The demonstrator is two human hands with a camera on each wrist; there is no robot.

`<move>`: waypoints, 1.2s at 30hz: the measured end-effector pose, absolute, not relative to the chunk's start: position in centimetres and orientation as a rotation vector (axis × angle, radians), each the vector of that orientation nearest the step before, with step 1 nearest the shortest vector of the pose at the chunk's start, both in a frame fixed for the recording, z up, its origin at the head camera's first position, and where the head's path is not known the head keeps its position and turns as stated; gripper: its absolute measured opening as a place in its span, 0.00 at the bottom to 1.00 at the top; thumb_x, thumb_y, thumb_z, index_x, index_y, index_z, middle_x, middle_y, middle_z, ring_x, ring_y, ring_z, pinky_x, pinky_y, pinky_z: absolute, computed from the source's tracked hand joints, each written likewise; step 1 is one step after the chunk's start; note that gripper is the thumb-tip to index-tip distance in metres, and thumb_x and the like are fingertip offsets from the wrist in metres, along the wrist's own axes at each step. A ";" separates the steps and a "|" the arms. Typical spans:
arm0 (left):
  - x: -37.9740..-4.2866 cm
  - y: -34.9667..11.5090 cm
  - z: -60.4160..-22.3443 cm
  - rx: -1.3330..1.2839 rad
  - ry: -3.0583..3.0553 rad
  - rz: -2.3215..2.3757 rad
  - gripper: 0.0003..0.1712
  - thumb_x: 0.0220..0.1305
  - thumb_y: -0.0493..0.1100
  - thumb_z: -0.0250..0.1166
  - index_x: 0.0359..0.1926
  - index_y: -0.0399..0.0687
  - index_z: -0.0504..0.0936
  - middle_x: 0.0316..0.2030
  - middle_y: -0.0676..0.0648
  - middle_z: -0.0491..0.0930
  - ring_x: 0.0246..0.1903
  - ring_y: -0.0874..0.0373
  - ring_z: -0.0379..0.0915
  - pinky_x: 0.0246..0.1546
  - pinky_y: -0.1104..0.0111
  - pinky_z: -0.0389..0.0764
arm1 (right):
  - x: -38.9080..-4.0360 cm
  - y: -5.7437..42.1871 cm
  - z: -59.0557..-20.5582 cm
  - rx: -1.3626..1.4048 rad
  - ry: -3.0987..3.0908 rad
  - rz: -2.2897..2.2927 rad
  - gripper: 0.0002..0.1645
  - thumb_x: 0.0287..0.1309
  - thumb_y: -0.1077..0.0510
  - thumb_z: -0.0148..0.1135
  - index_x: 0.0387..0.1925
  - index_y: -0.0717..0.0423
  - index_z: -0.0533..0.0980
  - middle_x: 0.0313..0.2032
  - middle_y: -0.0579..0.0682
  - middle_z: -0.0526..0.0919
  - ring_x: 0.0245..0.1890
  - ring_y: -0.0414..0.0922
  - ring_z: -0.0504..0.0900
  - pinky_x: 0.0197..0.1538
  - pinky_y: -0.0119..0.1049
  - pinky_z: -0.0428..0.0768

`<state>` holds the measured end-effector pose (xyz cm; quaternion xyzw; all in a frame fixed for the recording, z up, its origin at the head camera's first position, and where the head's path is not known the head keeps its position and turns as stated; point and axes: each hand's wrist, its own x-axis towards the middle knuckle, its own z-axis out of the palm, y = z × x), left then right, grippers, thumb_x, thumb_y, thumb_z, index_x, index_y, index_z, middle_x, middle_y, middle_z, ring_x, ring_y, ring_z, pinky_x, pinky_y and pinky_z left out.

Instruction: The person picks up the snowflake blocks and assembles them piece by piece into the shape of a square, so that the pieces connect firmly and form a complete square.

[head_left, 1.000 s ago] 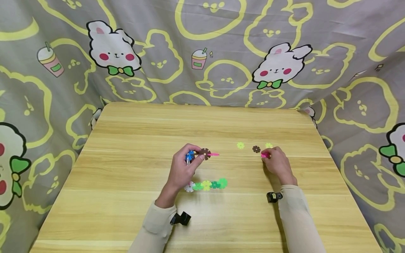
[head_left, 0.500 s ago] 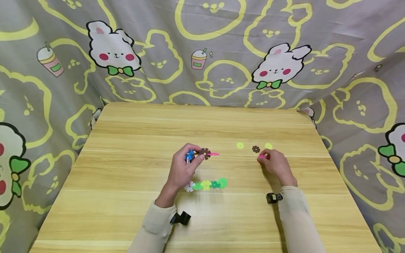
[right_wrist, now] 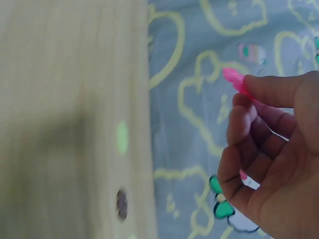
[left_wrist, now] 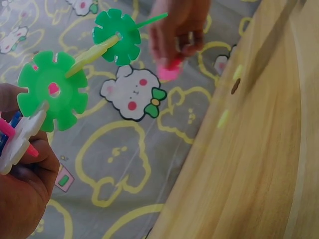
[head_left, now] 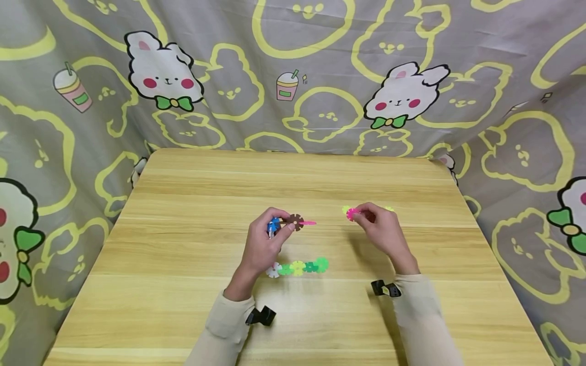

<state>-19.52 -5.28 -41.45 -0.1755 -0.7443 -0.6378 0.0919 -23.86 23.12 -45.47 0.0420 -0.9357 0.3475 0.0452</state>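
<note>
My left hand [head_left: 264, 246] pinches a joined chain of notched plastic snowflake discs. A brown disc [head_left: 295, 222] shows at its thumb, a pink disc [head_left: 309, 223] juts out edge-on to the right, and a blue disc [head_left: 273, 225] sits by the palm. From the same piece a row runs out through a white disc [left_wrist: 22, 142], a green disc [left_wrist: 40, 74], a yellow disc [left_wrist: 94, 55] and a darker green disc [left_wrist: 117, 32]. Between thumb and fingertips, my right hand [head_left: 382, 226] holds a loose pink snowflake disc [head_left: 351, 214], raised over the table.
On the wooden table [head_left: 220, 178] lie a yellow-green disc [head_left: 345, 209], another yellow-green disc [head_left: 389, 209] partly behind the right hand, and a loose brown disc [right_wrist: 122, 204] between them. A patterned grey curtain [head_left: 238, 30] hangs around the table's back and sides.
The right hand has lifted the pink disc off the table and carried it leftward, closer to the left hand. The left hand and its chain have hardly moved.
</note>
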 end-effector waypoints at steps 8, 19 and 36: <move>-19.6 -5.2 -41.5 -0.536 -2.202 -1.889 0.07 0.61 0.29 0.62 0.41 0.30 0.77 0.38 0.35 0.82 0.31 0.60 0.74 0.28 0.74 0.76 | -22.2 19.9 -42.9 0.197 -2.698 1.529 0.13 0.62 0.50 0.64 0.45 0.50 0.81 0.32 0.50 0.84 0.31 0.45 0.81 0.30 0.31 0.76; -19.6 -5.1 -41.5 -0.525 -2.230 -1.885 0.07 0.61 0.29 0.62 0.41 0.31 0.77 0.38 0.36 0.81 0.33 0.60 0.74 0.32 0.73 0.77 | -21.1 17.9 -41.6 0.419 -2.612 1.726 0.09 0.62 0.58 0.63 0.43 0.54 0.81 0.29 0.52 0.84 0.28 0.45 0.81 0.32 0.32 0.78; -20.8 -4.9 -44.9 -0.524 -2.216 -1.909 0.08 0.61 0.30 0.64 0.42 0.34 0.78 0.39 0.38 0.82 0.36 0.57 0.77 0.33 0.72 0.79 | -20.7 17.0 -41.6 0.393 -2.635 1.719 0.07 0.61 0.57 0.64 0.41 0.53 0.81 0.28 0.49 0.87 0.28 0.47 0.83 0.34 0.33 0.80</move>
